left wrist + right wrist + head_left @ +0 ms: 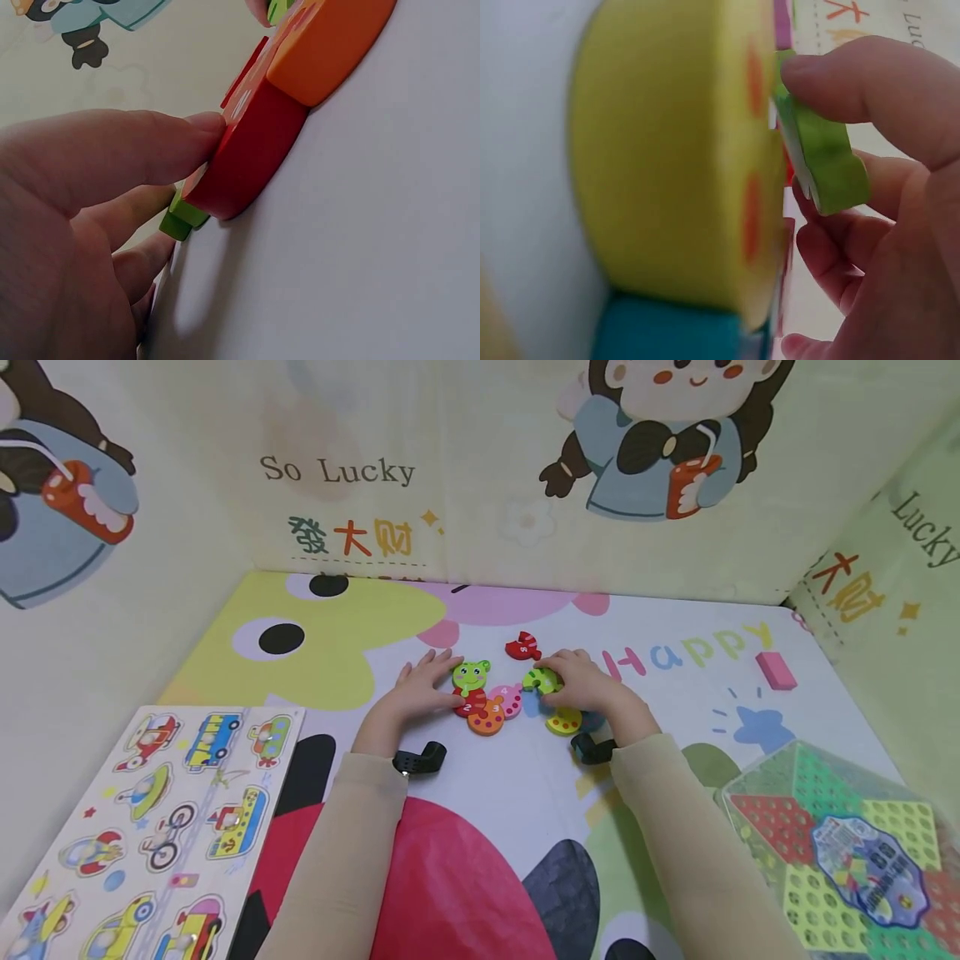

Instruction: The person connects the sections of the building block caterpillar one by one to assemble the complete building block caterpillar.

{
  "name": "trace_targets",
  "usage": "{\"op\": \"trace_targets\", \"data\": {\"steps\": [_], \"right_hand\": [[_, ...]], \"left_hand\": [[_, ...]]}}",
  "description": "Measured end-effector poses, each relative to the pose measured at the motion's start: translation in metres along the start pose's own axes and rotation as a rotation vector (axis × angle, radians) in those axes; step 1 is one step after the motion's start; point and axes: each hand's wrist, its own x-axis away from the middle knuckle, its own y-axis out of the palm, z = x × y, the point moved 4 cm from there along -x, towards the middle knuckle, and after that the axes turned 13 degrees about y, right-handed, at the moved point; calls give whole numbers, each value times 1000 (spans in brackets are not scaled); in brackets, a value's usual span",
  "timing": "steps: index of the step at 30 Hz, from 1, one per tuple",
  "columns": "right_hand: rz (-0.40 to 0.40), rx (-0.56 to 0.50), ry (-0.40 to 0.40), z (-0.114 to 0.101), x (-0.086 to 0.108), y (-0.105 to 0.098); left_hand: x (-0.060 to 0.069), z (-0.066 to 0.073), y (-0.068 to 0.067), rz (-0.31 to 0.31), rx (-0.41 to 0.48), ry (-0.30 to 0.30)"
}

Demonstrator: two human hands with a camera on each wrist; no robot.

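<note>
Joined in a curve are caterpillar puzzle pieces: a green smiling head [471, 675], a red piece numbered 2 [472, 703], an orange piece numbered 3 [486, 718] and a pink piece numbered 4 [508, 700]. My left hand [414, 692] rests its thumb on the red piece, its fingers extended beside the head. Between thumb and fingers, my right hand [588, 685] pinches a green puzzle piece [825, 157], tilted near the pink piece's right side. A yellow dotted piece [563, 722] lies below that hand, against a blue piece [592, 720] partly hidden by the wrist.
Behind the curve lies a loose red piece [523, 647]. A vehicle puzzle board [202, 793] covers the left front. At the right front stands a clear box [825, 877] of coloured perforated boards. A pink block [776, 670] sits far right; printed walls enclose the table.
</note>
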Motion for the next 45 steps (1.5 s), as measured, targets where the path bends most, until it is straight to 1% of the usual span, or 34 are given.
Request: {"op": "trace_targets", "data": {"steps": [3,6,12,16,23,29,34,36,38,45], "right_hand": [[9,-36,-14,3,-1,2],[17,-106,-33,5,-2,3],[-16,-287,4,6,1,0],[-33,-340,-10,5,3,-1],[-45,-318,-58,1,4,2],[-64,-310,-45,-3,2,8],[-100,-308,-35,-5,-2,14],[-106,-307,-19,-7,-2,17],[-99,-303,-4,-9,-3,17],[-94,-248,-21,-14,-2,17]], "left_hand": [[0,1,1,0,0,-3],[-1,1,1,-1,-6,-2],[-2,1,0,-5,-13,4],[-2,1,0,-8,-14,4],[-2,0,0,-10,-16,2],[-2,1,0,-12,-22,0],[-1,1,0,-11,-23,1],[-1,1,0,-11,-20,2],[-1,1,0,-10,-19,3],[-1,1,0,-6,-15,1]]}}
